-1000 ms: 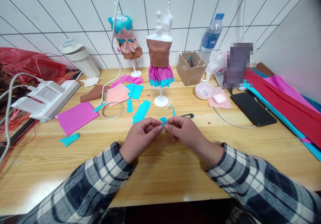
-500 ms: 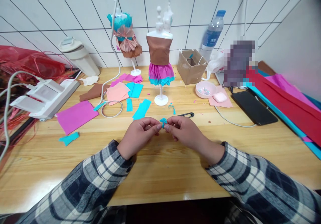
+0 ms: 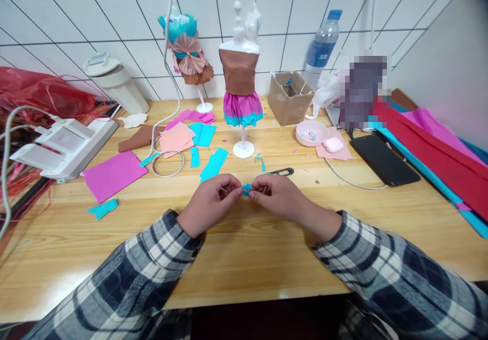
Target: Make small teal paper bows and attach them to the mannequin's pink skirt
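Between my two hands is a small, crinkled blue paper flower (image 3: 247, 190). My left hand (image 3: 213, 197) pinches its left side with thumb and forefinger. From the other side, my right hand (image 3: 280, 197) pinches it the same way. Just behind my right hand lies a pair of small black thread snips (image 3: 281, 171), partly covered by the hand. Beyond stands a mini dress form (image 3: 239, 70) in a brown top and a magenta skirt with a blue hem. Blue paper strips (image 3: 214, 164) lie behind my left hand.
At the back stand a second dressed form (image 3: 189, 50), a cardboard box (image 3: 290, 98) and a water bottle (image 3: 324, 42). A pink bowl (image 3: 311, 133) holds beads. A phone (image 3: 385, 160) lies right; a power strip (image 3: 72, 152) and magenta paper (image 3: 114, 176) lie left.
The blue paper between my fingers has turned and now looks rounder and more spread. Both hands stay in nearly the same place. The whole view has shifted slightly.
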`<action>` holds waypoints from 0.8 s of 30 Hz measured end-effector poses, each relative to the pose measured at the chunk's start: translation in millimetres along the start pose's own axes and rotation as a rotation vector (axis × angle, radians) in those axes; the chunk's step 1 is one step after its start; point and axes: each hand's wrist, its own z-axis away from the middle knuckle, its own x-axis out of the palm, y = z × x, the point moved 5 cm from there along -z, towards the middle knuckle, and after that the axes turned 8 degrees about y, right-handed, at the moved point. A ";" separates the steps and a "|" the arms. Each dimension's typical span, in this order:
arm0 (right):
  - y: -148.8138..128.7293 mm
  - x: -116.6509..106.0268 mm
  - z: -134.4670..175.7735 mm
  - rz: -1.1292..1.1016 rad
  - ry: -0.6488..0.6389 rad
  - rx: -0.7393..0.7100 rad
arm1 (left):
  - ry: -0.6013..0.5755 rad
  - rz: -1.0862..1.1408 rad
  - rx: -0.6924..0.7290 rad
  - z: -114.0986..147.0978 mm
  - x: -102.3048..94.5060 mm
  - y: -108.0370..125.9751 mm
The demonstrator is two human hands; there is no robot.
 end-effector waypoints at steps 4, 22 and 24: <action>-0.3 -0.4 -0.5 -0.074 0.010 0.048 | -0.066 0.109 -0.080 0.5 4.1 -0.2; -1.0 -4.8 -2.1 -0.023 -0.004 -0.036 | -0.152 0.145 -0.121 -1.0 4.5 -7.1; -1.8 -6.6 -2.5 0.014 0.005 -0.066 | -0.117 0.144 -0.141 -1.9 4.0 -9.2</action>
